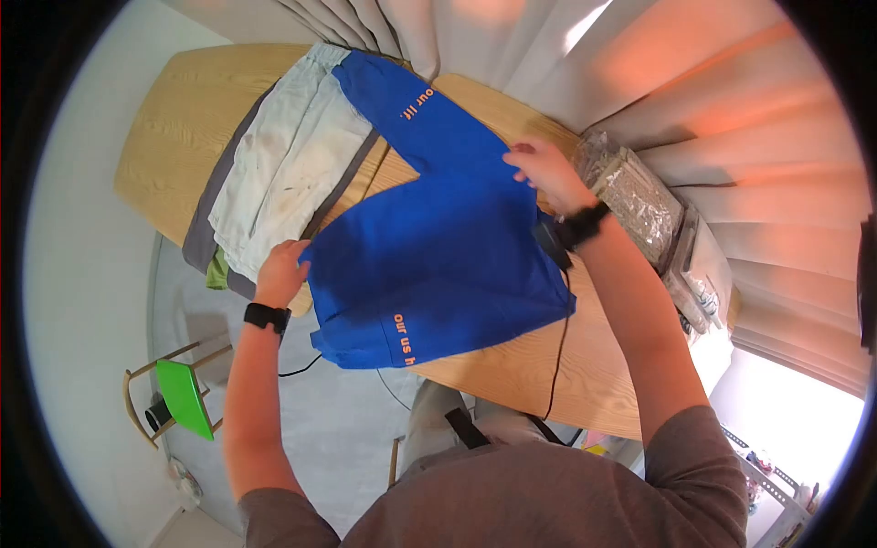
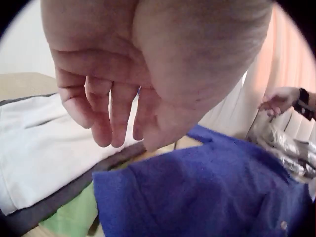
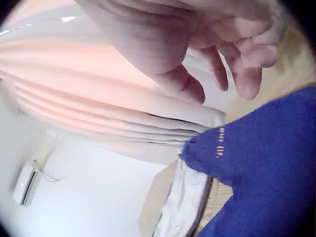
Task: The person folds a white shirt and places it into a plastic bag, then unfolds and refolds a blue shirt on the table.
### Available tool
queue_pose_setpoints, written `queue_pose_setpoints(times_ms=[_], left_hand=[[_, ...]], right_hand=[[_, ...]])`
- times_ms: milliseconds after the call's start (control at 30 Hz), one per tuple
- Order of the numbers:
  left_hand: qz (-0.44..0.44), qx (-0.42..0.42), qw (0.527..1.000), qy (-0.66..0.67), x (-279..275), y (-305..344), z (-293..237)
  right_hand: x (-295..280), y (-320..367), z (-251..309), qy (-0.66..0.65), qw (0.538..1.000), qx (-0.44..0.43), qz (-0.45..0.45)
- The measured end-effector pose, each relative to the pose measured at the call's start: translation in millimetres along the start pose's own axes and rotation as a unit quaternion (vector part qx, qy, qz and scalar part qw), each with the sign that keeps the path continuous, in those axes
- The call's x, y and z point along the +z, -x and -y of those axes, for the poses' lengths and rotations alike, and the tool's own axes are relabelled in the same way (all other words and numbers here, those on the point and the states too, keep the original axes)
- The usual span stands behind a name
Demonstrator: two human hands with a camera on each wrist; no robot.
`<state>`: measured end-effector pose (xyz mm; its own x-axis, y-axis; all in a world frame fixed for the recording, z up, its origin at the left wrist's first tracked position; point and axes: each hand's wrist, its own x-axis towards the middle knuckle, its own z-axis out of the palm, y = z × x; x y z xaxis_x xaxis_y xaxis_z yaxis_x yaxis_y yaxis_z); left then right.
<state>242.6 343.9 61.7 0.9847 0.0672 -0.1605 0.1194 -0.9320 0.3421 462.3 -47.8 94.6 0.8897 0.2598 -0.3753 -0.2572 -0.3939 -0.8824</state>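
A blue garment with orange lettering lies spread on the wooden table, one long narrow part reaching to the upper left. My left hand is at its left edge; in the left wrist view that hand has loosely bent fingers above the blue cloth, with nothing in them. At the garment's upper right edge is my right hand. The right wrist view shows this hand with relaxed, parted fingers, holding nothing, and the blue cloth below. Whether either hand touches the cloth, I cannot tell.
Pale trousers lie over a dark grey cloth to the left, with a green cloth beneath. Clear plastic-wrapped packages stand at the right, by the curtain. A cable crosses the table. A green-seated chair stands lower left.
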Motion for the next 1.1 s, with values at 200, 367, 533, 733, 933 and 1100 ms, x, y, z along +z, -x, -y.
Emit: queue_pose_setpoints(times_ms=[200,367,533,733,933,1100], left_hand=[[0.006,-0.033,0.999,-0.018,34,-28,-4],[0.008,-0.053,0.998,-0.014,51,-28,2],[-0.034,0.024,0.999,0.001,22,-7,-11],[-0.047,0.188,0.976,-0.098,11,55,-14],[0.044,0.167,0.985,-0.018,33,82,-15],[-0.012,0.109,0.994,0.019,13,57,-46]], right_hand=[[46,-107,-49,-0.077,0.992,0.043,-0.094],[59,-134,-89,0.126,0.980,-0.014,-0.155],[41,-73,-48,-0.157,0.984,-0.069,-0.052],[-17,61,-34,0.018,0.995,-0.088,0.050],[-35,120,-83,0.160,0.963,0.050,0.211],[-14,84,-102,0.140,0.988,0.068,0.020]])
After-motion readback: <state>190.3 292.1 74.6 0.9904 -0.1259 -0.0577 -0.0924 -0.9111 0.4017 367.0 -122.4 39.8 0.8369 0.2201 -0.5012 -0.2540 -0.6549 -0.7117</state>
